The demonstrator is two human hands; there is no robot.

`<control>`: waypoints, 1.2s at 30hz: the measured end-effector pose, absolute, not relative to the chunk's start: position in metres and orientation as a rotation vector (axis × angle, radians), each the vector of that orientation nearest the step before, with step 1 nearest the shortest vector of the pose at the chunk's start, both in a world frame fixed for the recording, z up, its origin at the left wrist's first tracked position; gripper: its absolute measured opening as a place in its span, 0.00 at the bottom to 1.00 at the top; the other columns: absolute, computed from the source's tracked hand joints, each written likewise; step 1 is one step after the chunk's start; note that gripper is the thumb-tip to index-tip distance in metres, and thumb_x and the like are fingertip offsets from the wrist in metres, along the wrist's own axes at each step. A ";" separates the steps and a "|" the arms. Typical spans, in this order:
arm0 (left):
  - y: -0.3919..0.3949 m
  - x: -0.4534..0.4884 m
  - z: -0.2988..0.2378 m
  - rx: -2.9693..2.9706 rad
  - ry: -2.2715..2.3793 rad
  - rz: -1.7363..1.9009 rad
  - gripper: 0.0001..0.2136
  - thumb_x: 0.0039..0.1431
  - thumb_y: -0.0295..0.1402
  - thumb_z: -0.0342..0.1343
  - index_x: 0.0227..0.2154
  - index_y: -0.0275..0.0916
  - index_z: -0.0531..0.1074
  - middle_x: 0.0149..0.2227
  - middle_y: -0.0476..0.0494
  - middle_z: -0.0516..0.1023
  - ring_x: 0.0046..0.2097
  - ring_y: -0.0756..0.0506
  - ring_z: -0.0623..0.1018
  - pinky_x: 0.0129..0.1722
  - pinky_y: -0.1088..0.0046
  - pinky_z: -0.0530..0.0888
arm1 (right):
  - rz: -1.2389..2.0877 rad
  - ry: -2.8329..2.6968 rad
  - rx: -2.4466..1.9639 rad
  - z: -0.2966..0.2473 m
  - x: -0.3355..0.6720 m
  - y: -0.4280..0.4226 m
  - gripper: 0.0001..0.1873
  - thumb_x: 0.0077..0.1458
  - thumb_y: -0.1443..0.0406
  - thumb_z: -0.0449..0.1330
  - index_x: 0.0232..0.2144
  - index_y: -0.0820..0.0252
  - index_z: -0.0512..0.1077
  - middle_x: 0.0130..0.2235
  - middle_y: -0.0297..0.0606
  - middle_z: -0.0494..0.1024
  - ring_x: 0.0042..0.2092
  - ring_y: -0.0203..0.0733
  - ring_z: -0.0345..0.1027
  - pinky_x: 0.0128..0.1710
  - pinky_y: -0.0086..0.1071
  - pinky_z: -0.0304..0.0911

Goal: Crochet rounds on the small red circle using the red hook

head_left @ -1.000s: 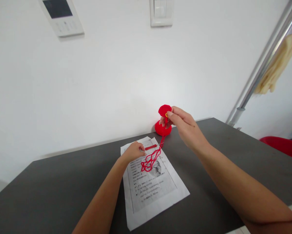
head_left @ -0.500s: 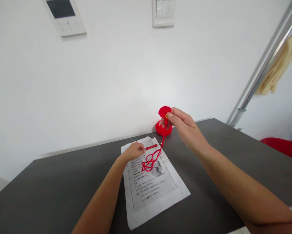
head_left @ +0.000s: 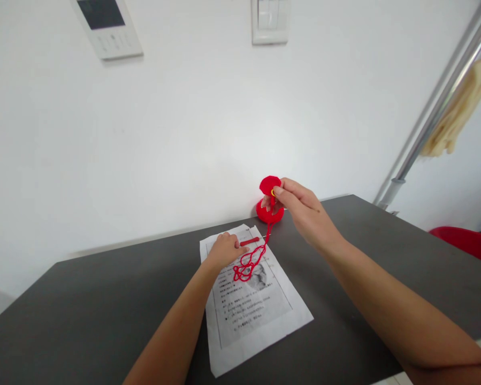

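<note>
Between the pinched thumb and fingers of the right hand (head_left: 306, 209) is the red crocheted piece (head_left: 269, 184); its trailing yarn (head_left: 246, 270), looped below that hand, could snag on the hook (head_left: 249, 241) if tugged. Just left of the hook, the left hand (head_left: 224, 251), thumb apart (contact unclear), overlies the paper (head_left: 264, 334). Behind the right fingers, the yarn ball (head_left: 264, 216) is partly blocked from view

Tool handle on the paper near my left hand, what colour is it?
Red. The tool handle shows best in the head view.
</note>
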State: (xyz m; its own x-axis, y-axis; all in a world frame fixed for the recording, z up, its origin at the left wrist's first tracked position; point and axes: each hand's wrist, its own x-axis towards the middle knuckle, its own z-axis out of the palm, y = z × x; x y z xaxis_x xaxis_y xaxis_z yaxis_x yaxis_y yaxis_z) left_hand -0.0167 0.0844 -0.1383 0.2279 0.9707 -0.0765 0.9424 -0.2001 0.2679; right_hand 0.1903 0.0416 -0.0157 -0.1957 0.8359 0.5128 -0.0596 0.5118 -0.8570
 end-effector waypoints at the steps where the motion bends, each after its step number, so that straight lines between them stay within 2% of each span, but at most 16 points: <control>1: 0.084 -0.016 -0.139 2.246 1.804 0.147 0.15 0.64 0.40 0.57 0.49 0.37 0.73 0.52 0.39 0.76 0.51 0.40 0.77 0.50 0.53 0.75 | 0.938 -1.560 -0.691 -0.016 0.190 0.042 0.13 0.63 0.60 0.54 0.27 0.58 0.68 0.29 0.33 0.75 0.31 0.36 0.66 0.34 0.31 0.61; 7: 0.084 -0.023 -0.137 2.260 1.724 0.103 0.15 0.63 0.39 0.59 0.49 0.37 0.73 0.54 0.38 0.74 0.53 0.38 0.75 0.52 0.51 0.73 | 0.928 -1.573 -0.696 -0.017 0.191 0.042 0.13 0.63 0.59 0.54 0.27 0.58 0.68 0.29 0.32 0.74 0.32 0.36 0.66 0.34 0.31 0.60; 17: 0.095 -0.042 -0.137 2.134 1.520 0.199 0.13 0.65 0.38 0.57 0.48 0.37 0.73 0.50 0.41 0.77 0.48 0.41 0.78 0.47 0.57 0.77 | 0.925 -1.576 -0.698 -0.018 0.191 0.042 0.13 0.63 0.59 0.55 0.27 0.58 0.69 0.29 0.33 0.75 0.32 0.37 0.67 0.34 0.31 0.61; 36: 0.097 -0.046 -0.138 2.098 1.476 0.218 0.15 0.64 0.37 0.58 0.50 0.37 0.72 0.52 0.39 0.76 0.49 0.40 0.78 0.48 0.55 0.77 | 0.918 -1.587 -0.697 -0.018 0.191 0.043 0.13 0.63 0.60 0.54 0.29 0.58 0.70 0.29 0.32 0.75 0.32 0.37 0.68 0.34 0.32 0.60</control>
